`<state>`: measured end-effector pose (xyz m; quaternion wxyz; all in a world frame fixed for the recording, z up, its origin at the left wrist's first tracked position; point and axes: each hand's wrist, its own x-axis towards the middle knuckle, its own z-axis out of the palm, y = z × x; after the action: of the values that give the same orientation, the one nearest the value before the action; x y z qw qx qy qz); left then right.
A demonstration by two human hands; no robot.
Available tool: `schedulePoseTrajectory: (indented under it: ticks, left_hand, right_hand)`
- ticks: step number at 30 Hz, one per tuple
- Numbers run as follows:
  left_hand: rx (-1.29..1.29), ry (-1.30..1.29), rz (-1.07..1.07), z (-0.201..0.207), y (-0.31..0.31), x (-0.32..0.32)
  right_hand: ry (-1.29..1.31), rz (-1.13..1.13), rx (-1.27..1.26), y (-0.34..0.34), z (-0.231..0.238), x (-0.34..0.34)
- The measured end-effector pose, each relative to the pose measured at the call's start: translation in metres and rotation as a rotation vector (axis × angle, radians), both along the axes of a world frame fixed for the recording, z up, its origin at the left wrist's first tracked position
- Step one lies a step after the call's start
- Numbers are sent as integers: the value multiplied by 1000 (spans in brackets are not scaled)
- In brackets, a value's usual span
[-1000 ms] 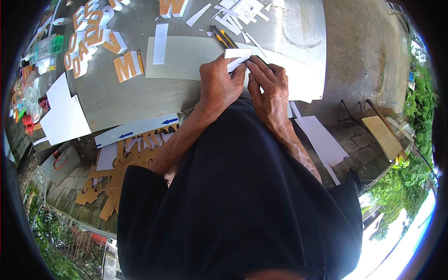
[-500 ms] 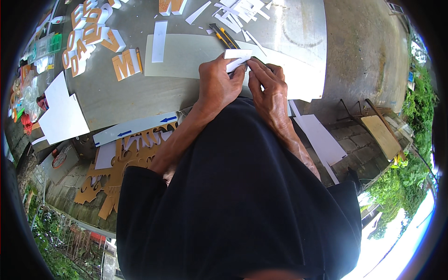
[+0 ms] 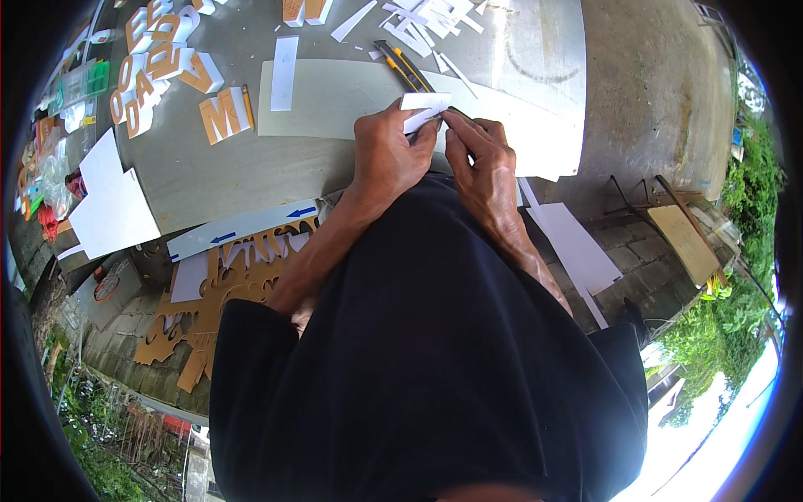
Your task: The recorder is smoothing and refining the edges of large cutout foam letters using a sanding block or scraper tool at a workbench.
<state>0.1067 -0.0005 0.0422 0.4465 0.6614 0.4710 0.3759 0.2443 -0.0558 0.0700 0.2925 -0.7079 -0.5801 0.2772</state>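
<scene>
White paper piece pinched betw. left hand & right hand.

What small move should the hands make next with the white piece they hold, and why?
Probably lower the small white foam piece flat onto the large pale sheet before working on it. The left hand and right hand both pinch it over the grey table, so it seems unsupported, and a yellow utility knife lies just beyond the hands.

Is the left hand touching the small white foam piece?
Touching. The head view shows the left hand with fingers wrapped on the small white foam piece, no gap visible.
</scene>
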Motion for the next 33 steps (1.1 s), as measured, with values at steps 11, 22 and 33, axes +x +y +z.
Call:
schedulePoseTrajectory:
  ticks: [11,22,33]
  left_hand:
    - [55,8,13,2,-1,-1]
    - [-10,-68,33,9,0,-3]
    - [-470,-481,3,16,10,-17]
  right_hand:
    - [-6,-1,50,-6,-6,-1]
    - [107,-86,7,-5,8,-6]
    - [215,-184,-147,1,24,6]
